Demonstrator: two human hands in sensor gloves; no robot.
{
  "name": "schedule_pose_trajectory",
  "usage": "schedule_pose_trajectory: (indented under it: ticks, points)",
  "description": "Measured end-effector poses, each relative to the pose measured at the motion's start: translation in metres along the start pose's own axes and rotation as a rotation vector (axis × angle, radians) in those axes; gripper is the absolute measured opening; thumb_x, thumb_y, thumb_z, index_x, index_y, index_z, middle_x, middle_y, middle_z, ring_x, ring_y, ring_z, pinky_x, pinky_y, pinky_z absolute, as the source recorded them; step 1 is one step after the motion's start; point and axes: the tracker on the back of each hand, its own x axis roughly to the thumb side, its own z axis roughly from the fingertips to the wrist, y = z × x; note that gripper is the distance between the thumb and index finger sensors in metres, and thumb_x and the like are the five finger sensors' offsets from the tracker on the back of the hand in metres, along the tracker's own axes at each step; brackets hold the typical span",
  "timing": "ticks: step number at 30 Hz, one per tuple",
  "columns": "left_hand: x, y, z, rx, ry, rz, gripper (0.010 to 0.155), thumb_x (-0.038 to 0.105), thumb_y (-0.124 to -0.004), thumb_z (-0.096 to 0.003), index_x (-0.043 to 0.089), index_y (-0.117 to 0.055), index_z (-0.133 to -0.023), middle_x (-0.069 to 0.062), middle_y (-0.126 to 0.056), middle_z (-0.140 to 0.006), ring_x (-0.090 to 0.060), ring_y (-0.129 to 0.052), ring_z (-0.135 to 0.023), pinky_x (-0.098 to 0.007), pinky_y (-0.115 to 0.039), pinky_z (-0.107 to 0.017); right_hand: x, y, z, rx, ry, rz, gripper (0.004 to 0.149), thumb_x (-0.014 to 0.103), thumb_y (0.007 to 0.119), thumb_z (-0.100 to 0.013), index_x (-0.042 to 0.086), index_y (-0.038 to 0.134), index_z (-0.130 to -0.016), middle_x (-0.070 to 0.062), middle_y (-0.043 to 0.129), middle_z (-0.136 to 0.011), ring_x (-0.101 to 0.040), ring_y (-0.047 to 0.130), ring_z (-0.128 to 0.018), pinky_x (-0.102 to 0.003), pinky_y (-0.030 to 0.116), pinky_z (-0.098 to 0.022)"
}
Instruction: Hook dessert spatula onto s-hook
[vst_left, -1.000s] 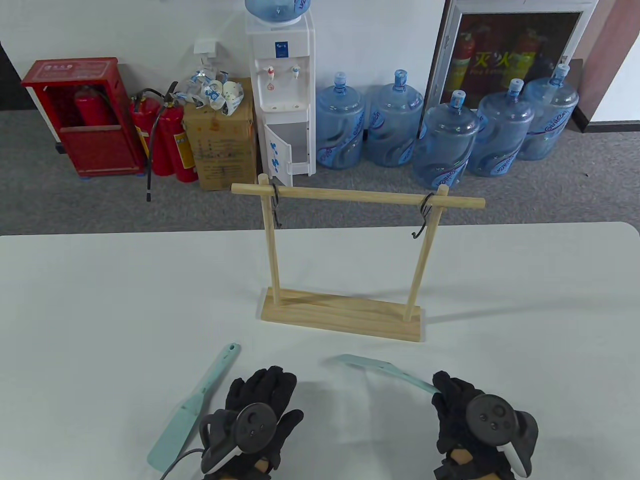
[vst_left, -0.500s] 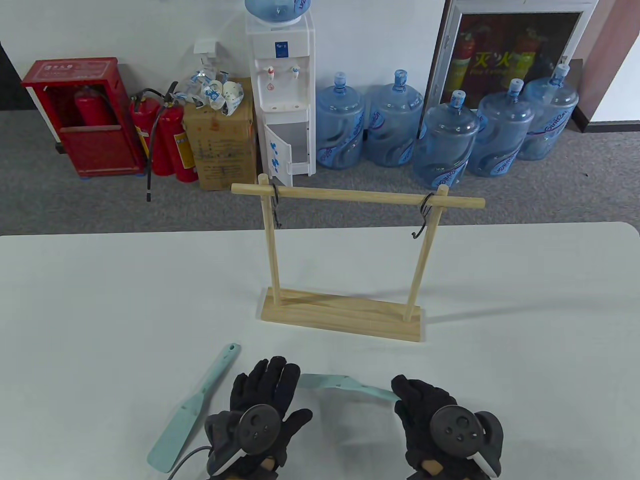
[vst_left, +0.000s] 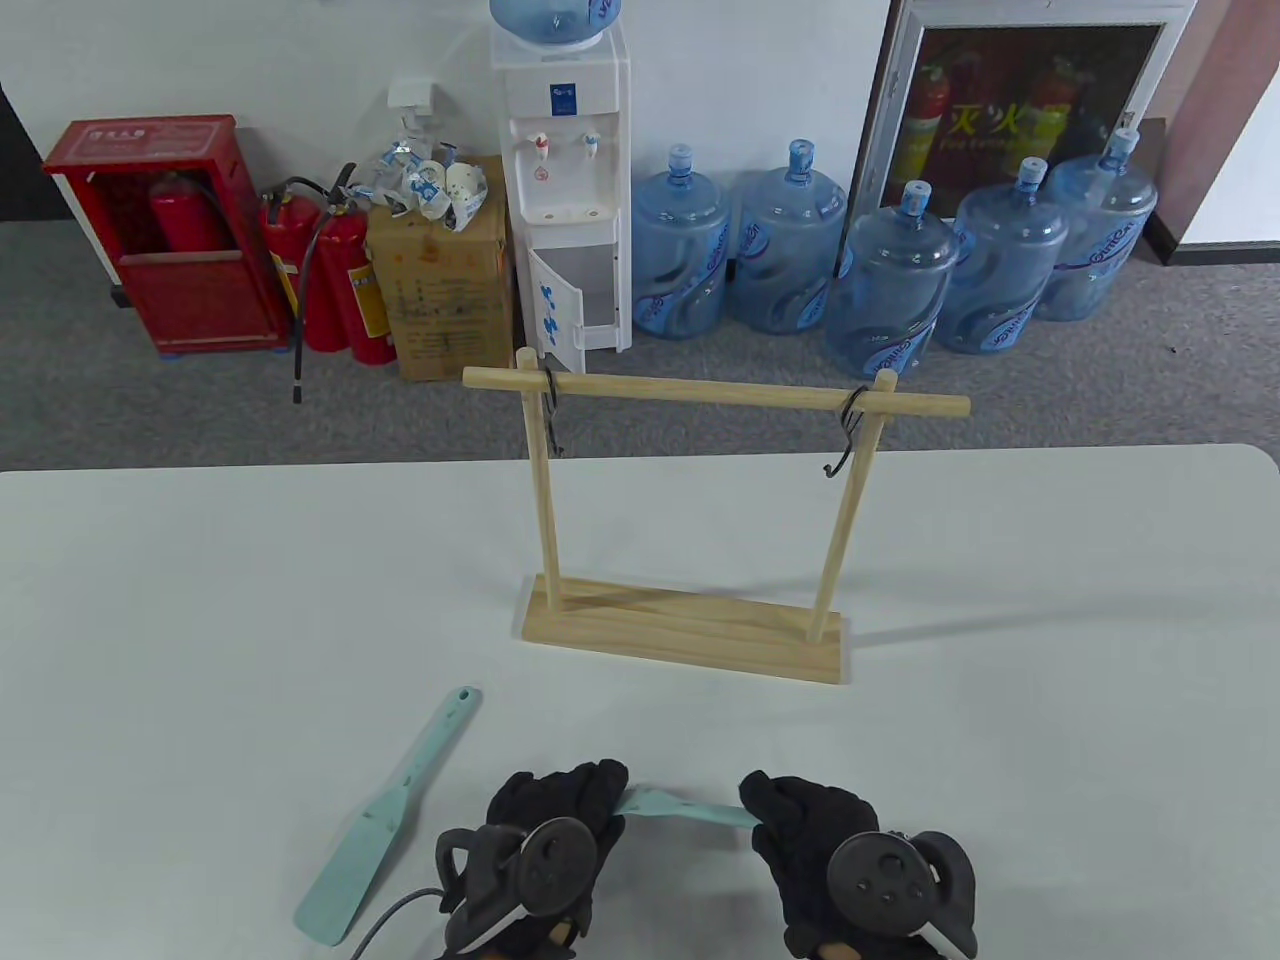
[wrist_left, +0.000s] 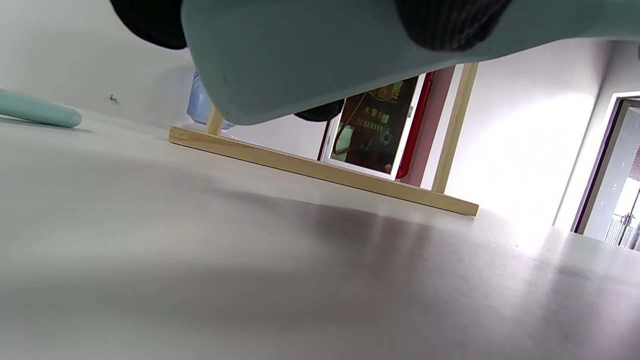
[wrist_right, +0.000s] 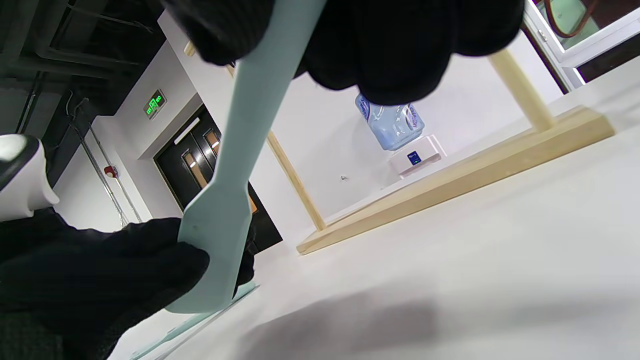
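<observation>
A pale teal dessert spatula (vst_left: 680, 805) is held level above the table between both hands. My right hand (vst_left: 800, 830) grips its handle (wrist_right: 270, 95). My left hand (vst_left: 560, 810) holds its flat blade (wrist_left: 320, 55), which also shows in the right wrist view (wrist_right: 215, 245). A second teal spatula (vst_left: 390, 810) lies on the table to the left; its tip shows in the left wrist view (wrist_left: 40, 110). The wooden rack (vst_left: 700, 395) stands behind, with one black s-hook (vst_left: 845, 440) at the right end and another (vst_left: 552, 420) at the left.
The rack's wooden base (vst_left: 685, 630) sits on the white table (vst_left: 1050, 720) just beyond the hands. Past the table's far edge are water jugs (vst_left: 890, 280), a water dispenser (vst_left: 565, 180) and fire extinguishers (vst_left: 335, 280).
My right hand moved left and toward me with the spatula. My left hand turned and took hold of the blade, so both hands now hold it.
</observation>
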Motion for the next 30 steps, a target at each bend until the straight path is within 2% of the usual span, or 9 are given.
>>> schedule_pose_trajectory:
  ticks: [8, 12, 14, 16, 19, 23, 30]
  points:
    - [-0.002, 0.001, 0.003, 0.038, -0.016, -0.002, 0.06, 0.051, -0.071, -0.0435, 0.024, -0.083, -0.096, -0.005, -0.101, -0.081, -0.023, -0.101, -0.063, -0.058, -0.065, -0.065, -0.01, -0.006, 0.004, -0.028, 0.026, -0.005, 0.057, 0.037, 0.071, -0.046, 0.016, 0.061, -0.098, -0.014, 0.06, -0.093, -0.034, 0.077, -0.07, -0.06, 0.056, -0.061]
    - [-0.008, 0.004, 0.004, 0.051, 0.003, -0.002, 0.059, 0.051, -0.071, -0.0437, 0.023, -0.084, -0.095, -0.005, -0.102, -0.078, -0.023, -0.101, -0.06, -0.057, -0.067, -0.064, -0.019, -0.013, 0.008, -0.033, 0.056, 0.023, 0.076, 0.048, 0.072, -0.045, 0.016, 0.04, -0.106, -0.013, 0.045, -0.102, -0.036, 0.066, -0.085, -0.063, 0.048, -0.067]
    - [-0.016, 0.006, 0.005, 0.055, 0.029, 0.027, 0.059, 0.051, -0.071, -0.0438, 0.023, -0.084, -0.095, -0.005, -0.102, -0.078, -0.022, -0.102, -0.06, -0.056, -0.068, -0.063, -0.031, -0.018, 0.011, -0.034, 0.157, 0.028, 0.085, 0.054, 0.07, -0.045, 0.015, 0.026, -0.107, -0.013, 0.037, -0.104, -0.037, 0.06, -0.09, -0.064, 0.044, -0.069]
    - [-0.025, 0.007, 0.005, 0.062, 0.055, 0.073, 0.06, 0.051, -0.071, -0.044, 0.022, -0.085, -0.094, -0.005, -0.103, -0.076, -0.022, -0.103, -0.058, -0.055, -0.07, -0.061, -0.042, -0.021, 0.013, -0.032, 0.188, -0.006, 0.086, 0.054, 0.07, -0.045, 0.016, 0.025, -0.107, -0.013, 0.033, -0.105, -0.038, 0.056, -0.093, -0.065, 0.04, -0.07]
    - [-0.037, 0.01, 0.004, 0.069, 0.106, 0.197, 0.06, 0.051, -0.071, -0.0448, 0.02, -0.085, -0.094, -0.006, -0.104, -0.074, -0.022, -0.103, -0.055, -0.054, -0.072, -0.058, -0.055, -0.026, 0.014, -0.042, 0.237, -0.02, 0.086, 0.053, 0.071, -0.045, 0.016, 0.024, -0.107, -0.013, 0.029, -0.106, -0.039, 0.051, -0.097, -0.066, 0.037, -0.071]
    - [-0.045, 0.018, 0.0, 0.095, 0.14, 0.366, 0.06, 0.052, -0.069, -0.0468, 0.018, -0.084, -0.094, -0.005, -0.104, -0.072, -0.022, -0.104, -0.052, -0.053, -0.074, -0.056, -0.057, -0.026, 0.014, -0.043, 0.239, 0.003, 0.086, 0.054, 0.071, -0.045, 0.017, 0.024, -0.107, -0.012, 0.028, -0.107, -0.039, 0.049, -0.098, -0.066, 0.035, -0.071]
    - [-0.05, 0.028, -0.013, 0.158, 0.204, 0.788, 0.059, 0.051, -0.069, -0.0498, 0.012, -0.085, -0.092, -0.004, -0.106, -0.062, -0.023, -0.104, -0.042, -0.051, -0.077, -0.05, -0.06, -0.026, 0.013, -0.036, 0.248, 0.01, 0.086, 0.054, 0.071, -0.045, 0.017, 0.024, -0.107, -0.012, 0.029, -0.107, -0.039, 0.05, -0.098, -0.066, 0.036, -0.071]
